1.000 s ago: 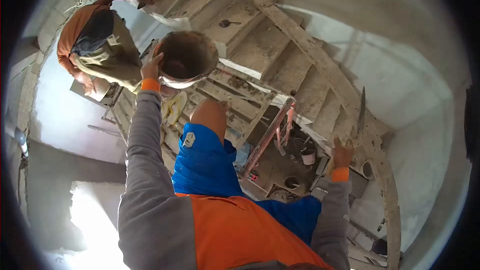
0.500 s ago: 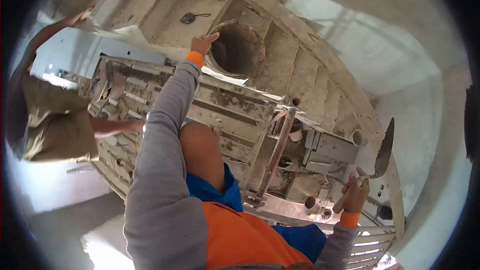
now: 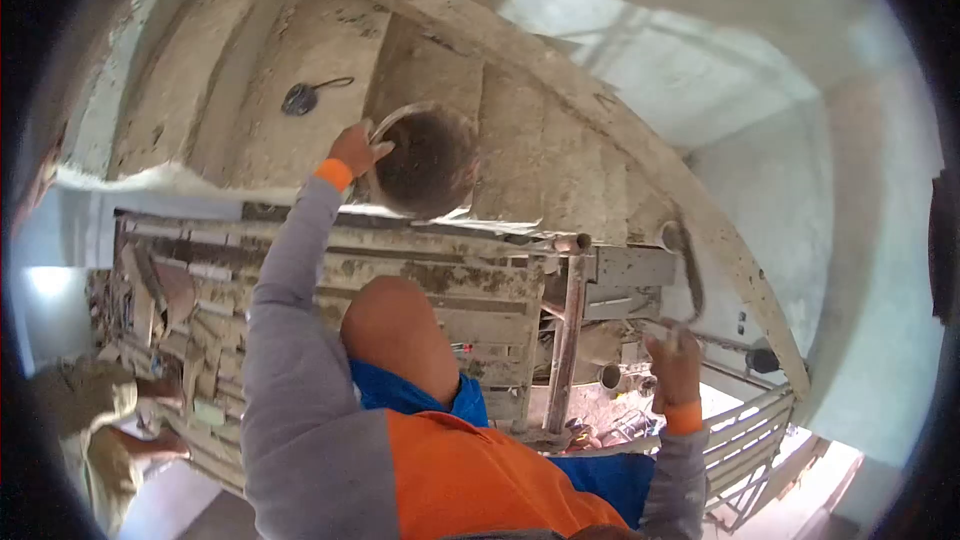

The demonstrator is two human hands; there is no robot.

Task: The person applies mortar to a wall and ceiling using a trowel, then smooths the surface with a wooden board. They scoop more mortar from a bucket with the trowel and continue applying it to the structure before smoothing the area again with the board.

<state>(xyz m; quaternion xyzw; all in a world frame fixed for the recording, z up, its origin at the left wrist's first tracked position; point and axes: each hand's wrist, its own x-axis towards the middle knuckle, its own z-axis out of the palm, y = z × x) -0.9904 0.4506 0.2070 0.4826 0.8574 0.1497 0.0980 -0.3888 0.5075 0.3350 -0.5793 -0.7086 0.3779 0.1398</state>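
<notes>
The left hand (image 3: 355, 150) is raised at the end of a grey sleeve with an orange cuff, its fingers curled over the near rim of a round bucket (image 3: 428, 162) and gripping it. The bucket's dark, mortar-smeared inside faces the camera. It sits in front of the concrete stairs (image 3: 520, 130), just beyond the far edge of the scaffold platform (image 3: 440, 275) — whether it rests on a step or hangs from the hand cannot be told. The right hand (image 3: 676, 370) is lower and off to the side, closed tight around the handle of a trowel (image 3: 688, 275), whose blade points upward and is blurred. Between the two arms is the person's own bare knee (image 3: 400, 335), with blue shorts and an orange vest below it. An upright metal pipe (image 3: 568, 340) of the scaffold stands between the knee and the right hand. A small dark object with a cord (image 3: 300, 97) lies on a stair step, near the left hand but apart from it. Low at the left edge a co-worker (image 3: 85, 425) in pale clothes is partly in view — well apart from both hands.
</notes>
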